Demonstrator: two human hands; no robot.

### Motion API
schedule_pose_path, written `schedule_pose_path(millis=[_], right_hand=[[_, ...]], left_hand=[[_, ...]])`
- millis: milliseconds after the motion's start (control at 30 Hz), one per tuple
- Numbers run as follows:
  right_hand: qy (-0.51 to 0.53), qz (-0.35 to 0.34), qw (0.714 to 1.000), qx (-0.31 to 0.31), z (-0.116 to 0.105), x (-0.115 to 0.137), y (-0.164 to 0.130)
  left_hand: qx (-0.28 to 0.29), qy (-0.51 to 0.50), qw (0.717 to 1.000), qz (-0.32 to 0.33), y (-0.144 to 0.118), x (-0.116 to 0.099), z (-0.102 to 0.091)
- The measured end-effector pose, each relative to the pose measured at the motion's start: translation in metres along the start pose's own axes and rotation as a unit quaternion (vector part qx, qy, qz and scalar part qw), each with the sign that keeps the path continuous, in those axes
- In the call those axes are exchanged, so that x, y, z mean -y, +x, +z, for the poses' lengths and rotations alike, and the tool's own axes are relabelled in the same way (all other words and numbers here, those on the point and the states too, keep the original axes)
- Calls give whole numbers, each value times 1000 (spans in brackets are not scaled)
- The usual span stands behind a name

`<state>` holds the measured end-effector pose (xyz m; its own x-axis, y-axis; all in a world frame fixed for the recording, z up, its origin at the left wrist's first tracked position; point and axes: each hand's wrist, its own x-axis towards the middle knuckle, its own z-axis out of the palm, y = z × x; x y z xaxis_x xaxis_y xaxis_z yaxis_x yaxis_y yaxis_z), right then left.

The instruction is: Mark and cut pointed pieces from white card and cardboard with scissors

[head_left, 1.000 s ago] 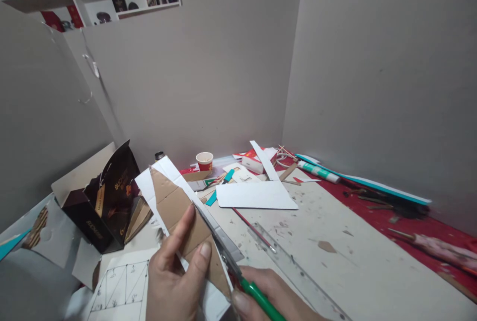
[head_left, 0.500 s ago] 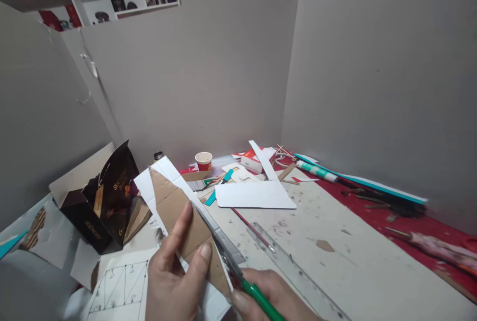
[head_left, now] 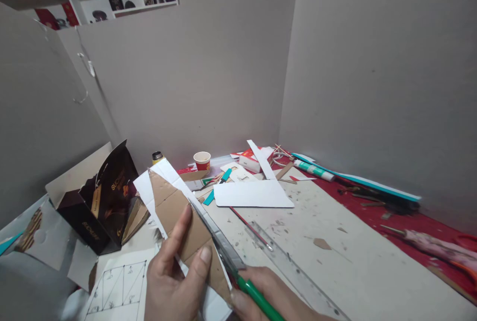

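Note:
My left hand [head_left: 179, 276] grips a brown cardboard piece [head_left: 167, 204] laid against white card [head_left: 146, 187], its thumb and forefinger pressing on the brown face. My right hand [head_left: 268, 293] is closed round the green handle of a pair of scissors [head_left: 257, 295]. The scissor blades lie along the right edge of the brown cardboard, with a strip of white card [head_left: 218, 226] on their far side. Part of the right fingers and the lower handle are hidden. Below the left hand's side rests a paper with a pen-drawn grid [head_left: 121, 286].
A dark open box [head_left: 100, 201] stands at the left. Behind are a paper cup [head_left: 201, 160] and white card cutouts [head_left: 253, 194]. A clear ruler [head_left: 294, 271] and a red pencil [head_left: 251, 228] lie on the table [head_left: 357, 266]. A pink-wrapped tool [head_left: 428, 244] lies far right.
The scissor blades look a little more closed along the cardboard edge, and the right hand has shifted slightly. The left hand keeps its grip. The whole view has moved slightly.

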<state>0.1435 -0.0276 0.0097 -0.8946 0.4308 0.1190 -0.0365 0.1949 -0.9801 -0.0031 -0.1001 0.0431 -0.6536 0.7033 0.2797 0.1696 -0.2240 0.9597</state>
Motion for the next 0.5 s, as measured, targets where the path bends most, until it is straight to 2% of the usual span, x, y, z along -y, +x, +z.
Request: schedule_pose_path(millis=[167, 333, 500], right_hand=[[-8, 8, 1000, -29, -2, 8, -2], [2, -17, 1000, -23, -6, 12, 0], [53, -4, 997, -63, 6, 9, -2]], left_hand=[[6, 3, 1000, -7, -1, 1, 1], [2, 9, 1000, 10, 1, 4, 1], [12, -2, 1000, 10, 0, 5, 1]])
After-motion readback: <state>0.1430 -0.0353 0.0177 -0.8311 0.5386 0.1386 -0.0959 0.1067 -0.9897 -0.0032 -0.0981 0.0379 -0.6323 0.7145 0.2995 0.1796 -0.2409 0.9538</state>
